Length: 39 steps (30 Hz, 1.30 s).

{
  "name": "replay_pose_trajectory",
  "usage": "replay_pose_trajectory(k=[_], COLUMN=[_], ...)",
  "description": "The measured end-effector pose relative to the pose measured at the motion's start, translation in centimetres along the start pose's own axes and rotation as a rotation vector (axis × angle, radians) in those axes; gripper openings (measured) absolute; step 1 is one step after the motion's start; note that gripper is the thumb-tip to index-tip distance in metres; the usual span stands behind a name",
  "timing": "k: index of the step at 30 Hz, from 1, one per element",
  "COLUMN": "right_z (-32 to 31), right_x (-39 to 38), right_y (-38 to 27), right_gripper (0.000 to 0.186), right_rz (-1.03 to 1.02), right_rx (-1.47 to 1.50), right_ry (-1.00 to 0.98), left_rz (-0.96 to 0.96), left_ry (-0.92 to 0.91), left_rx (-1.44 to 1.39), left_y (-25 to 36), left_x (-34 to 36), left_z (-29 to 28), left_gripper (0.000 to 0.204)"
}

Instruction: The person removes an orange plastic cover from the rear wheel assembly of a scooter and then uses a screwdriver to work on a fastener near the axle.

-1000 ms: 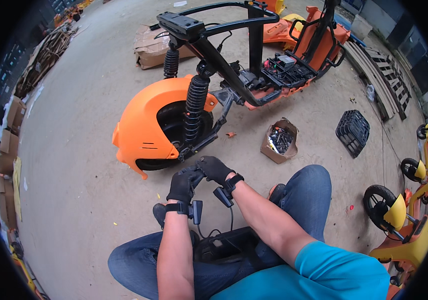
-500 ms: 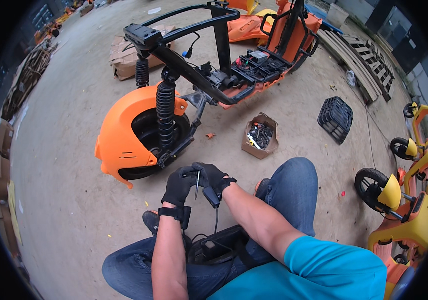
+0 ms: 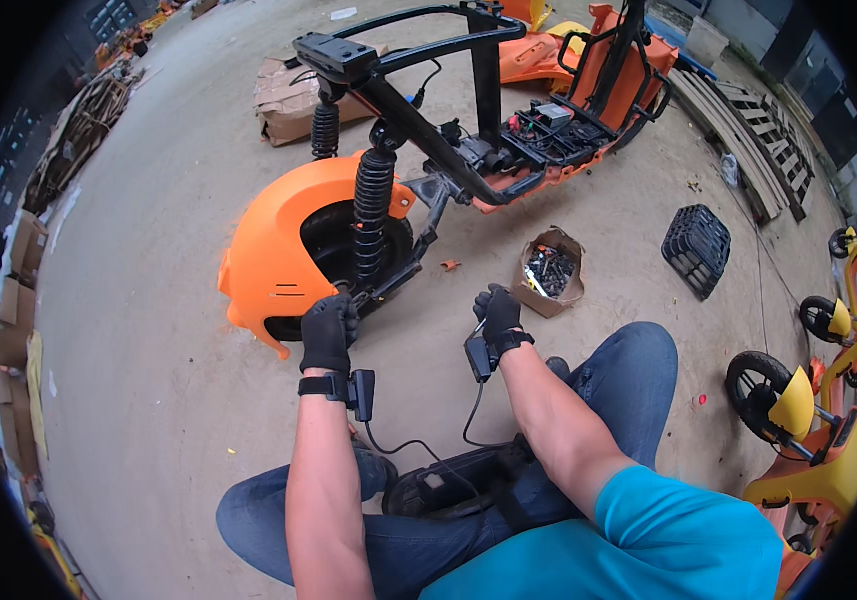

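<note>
Parted since half a second ago, when they met around a thin metal rod, a person's gloved hands are now well apart above a bare floor point(image 3: 169, 330). The left hand point(image 3: 328, 332) is at the lower edge of an orange fender point(image 3: 264, 250), beside the foot of a black spring shock point(image 3: 371, 215); its fingers are curled in, and whether they grip anything cannot be told. The right hand point(image 3: 500, 312), closed in a fist, holds the rod point(image 3: 479, 326), most of which is hidden, just short of an open cardboard box point(image 3: 556, 304) filled with small hardware point(image 3: 552, 268). Straps on both wrists carry small black devices point(image 3: 362, 395) trailing cables point(image 3: 401, 446). Above the hands, the fender covers the wheel of a stripped scooter, its black frame point(image 3: 429, 135) bare and its orange floor section open. An orange scrap point(image 3: 451, 265) lies on the floor between scooter and box, a black crate point(image 3: 697, 250) farther right. Yellow scooters point(image 3: 819, 470) line the right side; a carton point(image 3: 294, 100) rests behind the fender.
</note>
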State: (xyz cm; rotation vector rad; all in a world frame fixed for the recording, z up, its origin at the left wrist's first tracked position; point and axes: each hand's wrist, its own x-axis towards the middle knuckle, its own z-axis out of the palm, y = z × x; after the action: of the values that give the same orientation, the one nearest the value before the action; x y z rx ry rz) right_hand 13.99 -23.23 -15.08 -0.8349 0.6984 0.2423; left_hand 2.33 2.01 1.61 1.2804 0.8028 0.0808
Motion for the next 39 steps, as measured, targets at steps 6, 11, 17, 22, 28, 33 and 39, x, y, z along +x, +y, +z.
replay_pose_trajectory(k=[6, 11, 17, 22, 28, 33, 39], right_z=[12.3, 19.3, 21.4, 22.4, 23.6, 24.0, 24.8], right_x=[-12.6, -15.6, -13.6, -16.4, -15.8, -14.5, -15.9], right_y=[-5.4, -5.0, -3.2, -0.5, 0.7, 1.7, 1.7], right_gripper=[0.026, 0.03, 0.032, 0.023, 0.02, 0.019, 0.023], right_rz=[-0.254, -0.269, -0.453, -0.155, -0.031, -0.217, -0.355], right_rx=[-0.544, -0.808, -1.158, -0.916, -0.88, -0.957, -0.994], right_ry=[-0.642, -0.952, -1.043, -0.946, -0.989, -0.962, -0.928], left_rz=[0.217, 0.132, -0.024, 0.015, -0.16, -0.249, -0.165], left_ry=[0.08, 0.288, 0.318, 0.174, 0.261, 0.291, 0.344], left_rx=[0.267, 0.67, 0.982, 1.074, 0.366, 0.268, 0.263], left_y=[10.2, 12.3, 8.5, 4.8, 6.0, 6.4, 5.0], left_x=[1.4, 2.6, 5.9, 7.4, 5.1, 5.0, 6.4], left_z=[-6.1, -12.3, -16.2, -18.4, -15.4, -15.2, -17.4], left_gripper=[0.012, 0.018, 0.019, 0.027, 0.022, 0.023, 0.028])
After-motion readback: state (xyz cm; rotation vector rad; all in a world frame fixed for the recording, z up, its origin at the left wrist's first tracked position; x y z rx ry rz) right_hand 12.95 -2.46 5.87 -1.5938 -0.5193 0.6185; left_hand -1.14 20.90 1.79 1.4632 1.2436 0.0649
